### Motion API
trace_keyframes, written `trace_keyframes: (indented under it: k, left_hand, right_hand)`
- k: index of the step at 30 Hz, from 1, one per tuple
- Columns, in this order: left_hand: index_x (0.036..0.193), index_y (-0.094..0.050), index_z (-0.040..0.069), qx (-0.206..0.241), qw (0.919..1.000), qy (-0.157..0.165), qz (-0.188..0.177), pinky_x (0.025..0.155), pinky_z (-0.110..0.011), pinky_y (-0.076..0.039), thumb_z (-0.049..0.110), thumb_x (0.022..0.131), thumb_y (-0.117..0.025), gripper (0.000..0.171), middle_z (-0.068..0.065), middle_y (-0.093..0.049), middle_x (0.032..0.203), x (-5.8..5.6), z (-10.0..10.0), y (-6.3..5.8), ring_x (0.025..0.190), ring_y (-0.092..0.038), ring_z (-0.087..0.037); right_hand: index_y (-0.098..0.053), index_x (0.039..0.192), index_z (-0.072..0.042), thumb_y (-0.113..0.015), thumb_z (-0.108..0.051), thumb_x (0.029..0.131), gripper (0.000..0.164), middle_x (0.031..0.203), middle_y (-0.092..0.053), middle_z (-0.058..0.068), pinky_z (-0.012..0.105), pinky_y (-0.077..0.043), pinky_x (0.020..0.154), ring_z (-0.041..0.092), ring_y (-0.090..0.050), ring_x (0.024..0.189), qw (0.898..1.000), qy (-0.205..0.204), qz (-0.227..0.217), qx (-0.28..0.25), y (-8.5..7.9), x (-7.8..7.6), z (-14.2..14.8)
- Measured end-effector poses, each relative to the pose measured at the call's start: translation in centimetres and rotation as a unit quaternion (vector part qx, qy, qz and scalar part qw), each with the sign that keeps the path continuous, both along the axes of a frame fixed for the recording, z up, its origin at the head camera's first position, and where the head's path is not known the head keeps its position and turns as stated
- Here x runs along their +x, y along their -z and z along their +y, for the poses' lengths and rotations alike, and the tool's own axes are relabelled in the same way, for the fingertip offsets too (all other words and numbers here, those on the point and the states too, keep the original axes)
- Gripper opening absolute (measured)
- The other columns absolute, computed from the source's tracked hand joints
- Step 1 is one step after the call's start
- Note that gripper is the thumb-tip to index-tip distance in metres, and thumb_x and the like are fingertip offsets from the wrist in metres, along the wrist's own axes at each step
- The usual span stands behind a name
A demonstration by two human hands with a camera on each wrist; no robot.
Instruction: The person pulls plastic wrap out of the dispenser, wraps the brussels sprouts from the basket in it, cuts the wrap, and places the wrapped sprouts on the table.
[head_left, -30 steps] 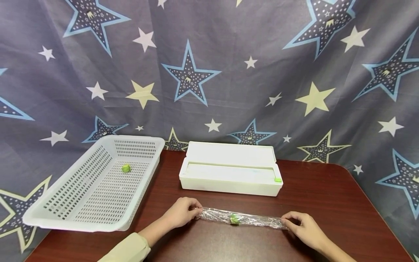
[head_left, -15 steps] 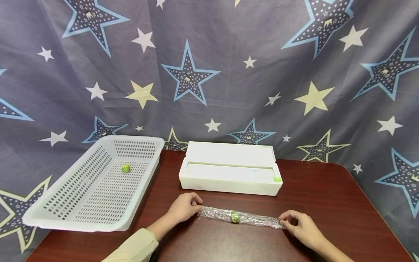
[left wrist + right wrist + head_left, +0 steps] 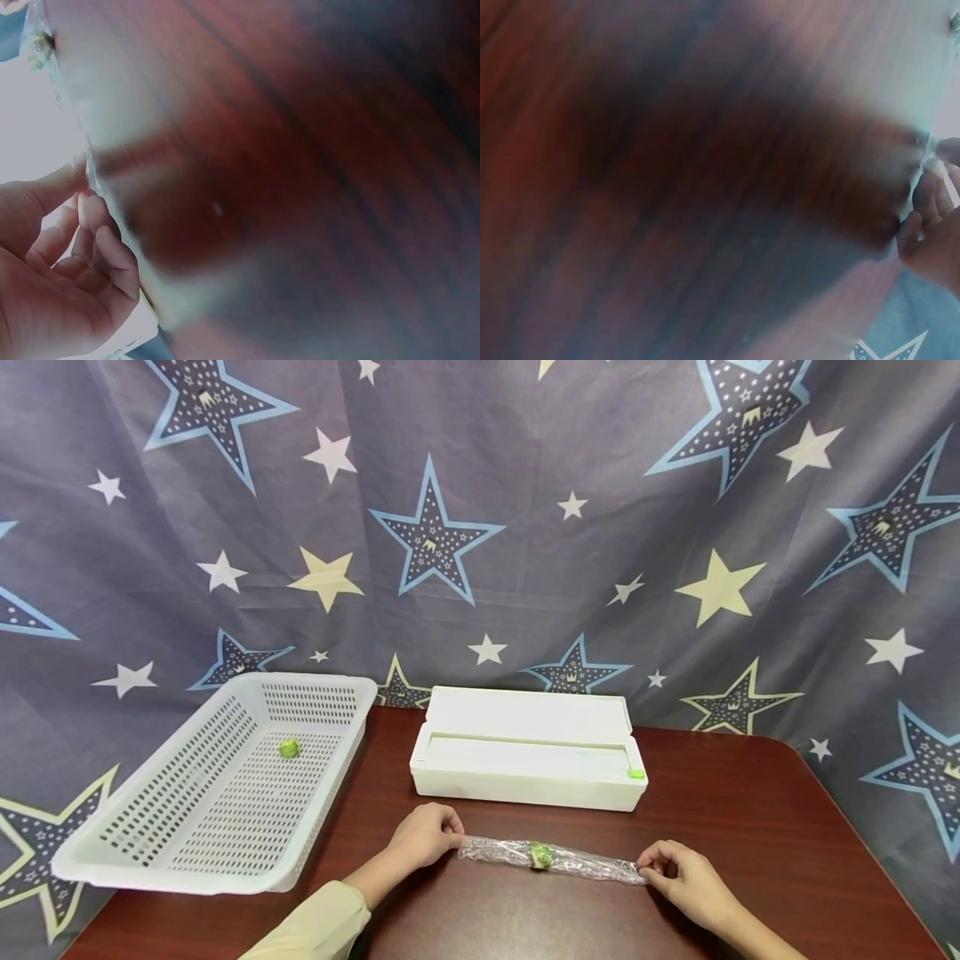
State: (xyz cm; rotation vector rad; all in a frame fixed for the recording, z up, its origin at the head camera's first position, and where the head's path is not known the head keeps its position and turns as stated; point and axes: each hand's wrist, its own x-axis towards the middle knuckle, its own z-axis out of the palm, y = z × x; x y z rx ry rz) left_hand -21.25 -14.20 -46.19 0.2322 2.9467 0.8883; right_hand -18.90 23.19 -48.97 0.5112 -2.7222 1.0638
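A strip of clear cling film (image 3: pixel 498 852) stretches between the two hands, rolled up around a small green vegetable piece (image 3: pixel 540 856) near its middle. My left hand (image 3: pixel 426 837) pinches the strip's left end between thumb and fingers. At the other end, my right hand (image 3: pixel 686 878) pinches the film with its thumb and forefinger. In the left wrist view the left hand (image 3: pixel 71 262) holds the film's edge, with the wrapped green piece (image 3: pixel 39 49) farther up. The right hand (image 3: pixel 936 210) shows only partly at the right wrist view's edge.
A white perforated basket (image 3: pixel 330 835) stands on the left, with one green piece (image 3: pixel 288 747) inside. Behind the film sits a long white cling film box (image 3: pixel 525 788), its lid (image 3: pixel 528 714) raised, with a green slider (image 3: pixel 636 773). A star-patterned curtain (image 3: pixel 525 610) hangs behind the brown table (image 3: pixel 750 802).
The film and the green piece in it have turned a little between the hands. The left hand has shifted slightly right and forward, the right hand slightly left. Basket and box stay put.
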Motion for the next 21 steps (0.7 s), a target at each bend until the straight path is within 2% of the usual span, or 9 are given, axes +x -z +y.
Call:
trace_keyframes:
  k: [6,14,21]
  left_hand:
    - [0.068,-0.066,0.018,-0.009,0.9999,0.010,0.007,0.056,-0.027,-0.040,0.022,0.077,-0.074,0.012,0.009,-0.061,0.065,0.1,-0.1,0.1,0.060,-0.049,-0.006]
    - [0.071,-0.066,0.018,-0.039,0.9985,0.028,0.026,0.056,-0.027,-0.040,0.014,0.079,-0.070,0.009,0.008,-0.058,0.068,0.3,0.1,-0.1,0.061,-0.049,-0.006]
    - [0.076,-0.065,0.018,-0.052,0.9971,0.042,0.038,0.056,-0.027,-0.041,0.014,0.081,-0.067,0.007,0.009,-0.059,0.071,0.7,0.3,-0.6,0.063,-0.051,-0.006]
  right_hand:
    - [-0.064,0.074,-0.020,-0.075,-0.013,0.076,0.013,0.067,-0.043,-0.014,0.018,-0.034,0.052,-0.005,-0.038,0.058,1.000,0.004,0.007,0.018,-0.1,-0.1,0.1]
    - [-0.065,0.078,-0.023,-0.070,-0.020,0.082,0.007,0.071,-0.048,-0.010,0.018,-0.036,0.054,-0.003,-0.040,0.059,0.997,0.011,-0.064,0.033,-0.8,-0.3,0.3]
    - [-0.066,0.082,-0.019,-0.066,-0.021,0.086,0.005,0.076,-0.051,-0.005,0.019,-0.040,0.052,-0.001,-0.045,0.054,0.996,0.010,-0.085,0.020,-1.1,-0.6,0.3]
